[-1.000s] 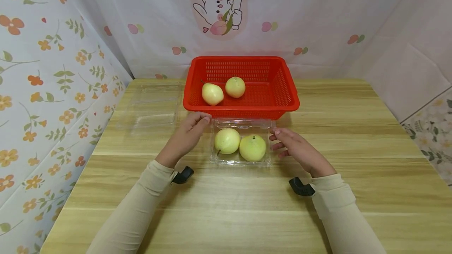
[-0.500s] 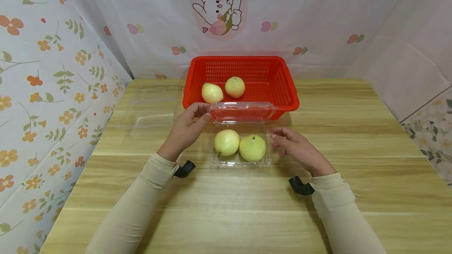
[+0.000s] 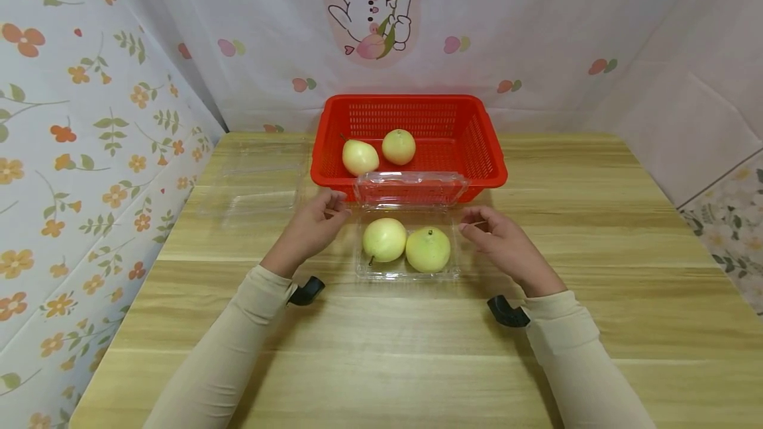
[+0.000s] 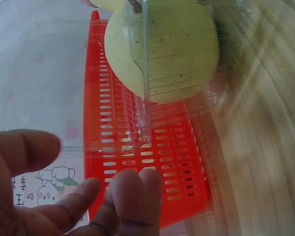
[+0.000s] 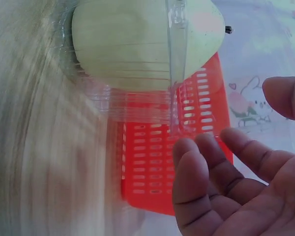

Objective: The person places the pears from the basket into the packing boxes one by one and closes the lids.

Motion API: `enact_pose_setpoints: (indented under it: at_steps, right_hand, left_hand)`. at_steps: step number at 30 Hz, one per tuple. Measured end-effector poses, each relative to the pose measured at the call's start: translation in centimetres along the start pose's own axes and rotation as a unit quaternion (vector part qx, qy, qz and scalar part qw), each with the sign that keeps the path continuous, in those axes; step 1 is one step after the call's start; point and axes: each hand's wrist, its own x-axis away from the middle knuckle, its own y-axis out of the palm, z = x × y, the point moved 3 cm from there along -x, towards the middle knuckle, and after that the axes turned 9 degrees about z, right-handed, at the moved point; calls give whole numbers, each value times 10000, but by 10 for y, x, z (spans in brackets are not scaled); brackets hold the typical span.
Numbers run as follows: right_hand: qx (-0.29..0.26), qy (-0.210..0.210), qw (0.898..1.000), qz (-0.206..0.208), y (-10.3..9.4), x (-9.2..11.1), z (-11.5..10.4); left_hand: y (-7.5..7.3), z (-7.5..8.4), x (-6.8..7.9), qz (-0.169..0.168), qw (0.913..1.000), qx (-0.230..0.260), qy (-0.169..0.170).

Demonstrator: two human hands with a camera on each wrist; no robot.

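A clear plastic clamshell box lies on the table, its lid tilted up before the red basket. Inside it are two yellow pears: the left one has its stem toward the front, the right one has its stem up. My left hand hovers just left of the box, thumb and fingers apart around nothing in the left wrist view. On the opposite side, my right hand has its fingertips close to the box's right edge. Its fingers are loosely bent and hold nothing.
Behind the box stands a red plastic basket holding two more pears, one with a stem and a rounder one. More clear plastic packaging lies at the back left of the wooden table. Patterned cloth hangs behind and at left.
The lid has come up from a low position behind the box and stays raised. My left hand, at the lid's left corner half a second ago, has drawn slightly back left. The pears stay put.
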Motion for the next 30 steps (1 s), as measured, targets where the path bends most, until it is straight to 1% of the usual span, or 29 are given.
enact_pose_setpoints:
  at_steps: [3,5,7,10,12,15,23,30]
  right_hand:
    - [179,-136,9997,62,1,0,-4]
    - [329,-317,9989,73,2,0,-8]
    - [502,-570,9971,62,4,-1,-11]
    - [732,-967,9926,23,7,-2,-16]
    - [842,-1166,9896,-24,10,-2,-18]
    - [911,-1350,9865,-154,12,-2,-23]
    - [1083,-1422,9824,-545,21,-4,-30]
    - [1604,-1716,9682,-860,29,-5,-34]
  left_hand:
    - [3,-4,0,-300,9992,-185,-198]
    - [6,-5,1,-511,9980,-268,-249]
    - [9,-5,1,-678,9968,-379,-201]
    - [12,-5,2,-815,9956,-456,-124]
    - [14,-6,3,-839,9954,-441,-118]
    - [15,-6,4,-855,9953,-431,-127]
    - [18,-8,3,-908,9951,-387,-79]
    - [19,-8,4,-955,9946,-311,-243]
